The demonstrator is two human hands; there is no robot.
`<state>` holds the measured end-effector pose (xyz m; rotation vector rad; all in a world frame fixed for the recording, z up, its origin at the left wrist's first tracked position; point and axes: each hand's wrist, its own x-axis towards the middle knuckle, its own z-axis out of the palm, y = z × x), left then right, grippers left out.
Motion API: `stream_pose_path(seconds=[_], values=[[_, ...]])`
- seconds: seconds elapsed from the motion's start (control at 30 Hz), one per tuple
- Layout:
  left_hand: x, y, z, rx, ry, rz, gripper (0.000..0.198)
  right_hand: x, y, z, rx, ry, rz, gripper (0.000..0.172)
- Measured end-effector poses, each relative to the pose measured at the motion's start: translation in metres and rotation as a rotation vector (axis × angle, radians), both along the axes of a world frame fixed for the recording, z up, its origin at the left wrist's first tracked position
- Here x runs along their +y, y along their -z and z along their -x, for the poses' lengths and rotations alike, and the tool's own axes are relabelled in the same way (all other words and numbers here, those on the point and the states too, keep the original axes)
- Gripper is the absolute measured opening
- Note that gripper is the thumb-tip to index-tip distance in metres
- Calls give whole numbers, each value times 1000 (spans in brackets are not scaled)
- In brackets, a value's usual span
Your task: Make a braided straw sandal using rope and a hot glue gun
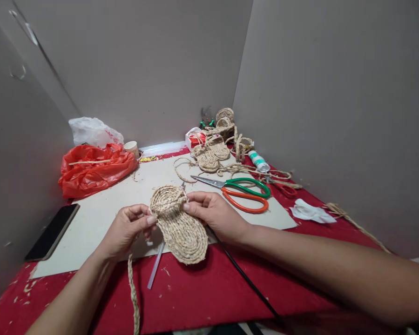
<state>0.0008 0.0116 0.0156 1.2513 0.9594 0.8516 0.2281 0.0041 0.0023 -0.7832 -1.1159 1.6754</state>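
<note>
Between my two hands is a small woven straw sole (pixel 181 228), shaped like a slipper, with coiled braid and a band across its upper part. My left hand (pixel 131 228) pinches its left edge with thumb and fingers. On the opposite edge, near the band, my right hand (pixel 214 214) grips it with the thumb on top. A braided straw cord (pixel 133 293) hangs down below my left hand. Partly under the sole lies a clear glue stick (pixel 156 267). A black cable (pixel 240 270) runs from beneath my right hand toward the front edge.
Scissors (pixel 242 190) with green and orange handles lie beyond my right hand. More woven straw pieces (pixel 211 156) and a striped roll (pixel 259 161) sit behind. A phone (pixel 52 231), a red plastic bag (pixel 97 170) and a paper cup (pixel 131 148) stand left. Grey walls enclose the red-covered table.
</note>
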Motion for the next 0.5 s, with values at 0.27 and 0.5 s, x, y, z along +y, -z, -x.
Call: stream_pose_path(seconds=[0.27, 0.5], values=[[5, 8, 8, -86, -45, 144, 23, 6, 3, -2, -261, 88, -35, 53], [5, 13, 6, -84, -3, 169, 20, 1, 6, -8, -700, 403, -857, 10]])
